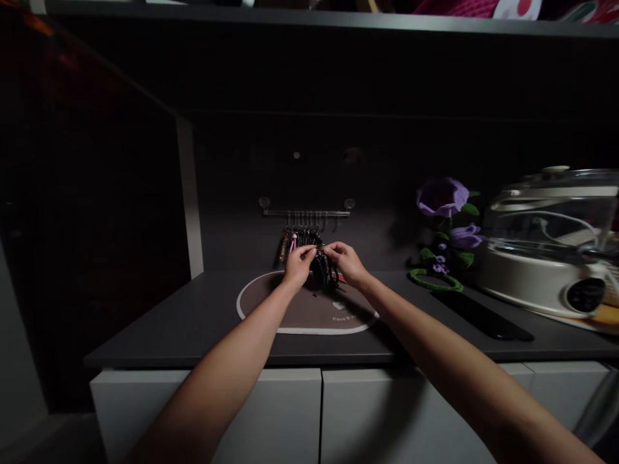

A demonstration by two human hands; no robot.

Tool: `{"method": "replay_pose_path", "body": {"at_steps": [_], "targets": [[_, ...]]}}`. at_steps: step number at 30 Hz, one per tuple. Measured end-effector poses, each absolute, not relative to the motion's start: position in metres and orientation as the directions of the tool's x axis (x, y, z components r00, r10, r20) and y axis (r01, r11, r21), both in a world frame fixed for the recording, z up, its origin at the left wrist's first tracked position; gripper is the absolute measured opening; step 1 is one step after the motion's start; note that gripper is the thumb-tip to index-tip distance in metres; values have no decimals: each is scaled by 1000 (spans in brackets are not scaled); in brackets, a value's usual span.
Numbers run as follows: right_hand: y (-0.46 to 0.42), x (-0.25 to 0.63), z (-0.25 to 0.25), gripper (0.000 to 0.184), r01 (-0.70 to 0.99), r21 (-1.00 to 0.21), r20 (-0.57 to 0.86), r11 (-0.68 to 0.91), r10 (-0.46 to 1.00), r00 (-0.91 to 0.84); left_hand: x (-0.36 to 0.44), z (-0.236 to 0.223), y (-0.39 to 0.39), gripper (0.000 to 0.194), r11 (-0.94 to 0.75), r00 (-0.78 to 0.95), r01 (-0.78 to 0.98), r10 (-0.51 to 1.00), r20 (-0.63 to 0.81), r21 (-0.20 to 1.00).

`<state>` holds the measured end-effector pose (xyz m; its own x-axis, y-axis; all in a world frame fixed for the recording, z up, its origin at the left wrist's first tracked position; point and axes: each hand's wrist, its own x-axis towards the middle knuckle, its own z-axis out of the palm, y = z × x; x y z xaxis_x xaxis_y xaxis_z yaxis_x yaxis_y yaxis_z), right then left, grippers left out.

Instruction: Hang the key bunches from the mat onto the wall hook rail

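Observation:
Both arms reach forward over a dark countertop [184, 322]. My left hand [298, 265] and my right hand [344, 261] pinch a bunch of black hair ties [321, 265] that hangs from the hooks of a clear wall rail [305, 211]. The fingers of both hands are closed on the bunch. Further small items, one pink and one amber, dangle from the rail's left hooks [287, 245]. Below the hands lies a round brown mat [309, 309] with a white rim.
A purple crocheted flower [443, 201] with green stems stands to the right. Beside it sits a white cooker with a glass lid [546, 245]. A flat black object [483, 316] lies on the counter. White cabinet doors [290, 412] are below; a shelf runs overhead.

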<state>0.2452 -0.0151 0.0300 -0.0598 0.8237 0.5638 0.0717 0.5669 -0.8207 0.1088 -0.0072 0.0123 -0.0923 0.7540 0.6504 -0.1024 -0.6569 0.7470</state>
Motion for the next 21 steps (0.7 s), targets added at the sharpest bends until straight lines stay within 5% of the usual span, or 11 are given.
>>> {"method": "replay_pose_path", "body": {"at_steps": [21], "targets": [[38,258,66,25,146,-790,611,595,783,119,106,1,8,19,-715,-57,304,646,761,630]]}}
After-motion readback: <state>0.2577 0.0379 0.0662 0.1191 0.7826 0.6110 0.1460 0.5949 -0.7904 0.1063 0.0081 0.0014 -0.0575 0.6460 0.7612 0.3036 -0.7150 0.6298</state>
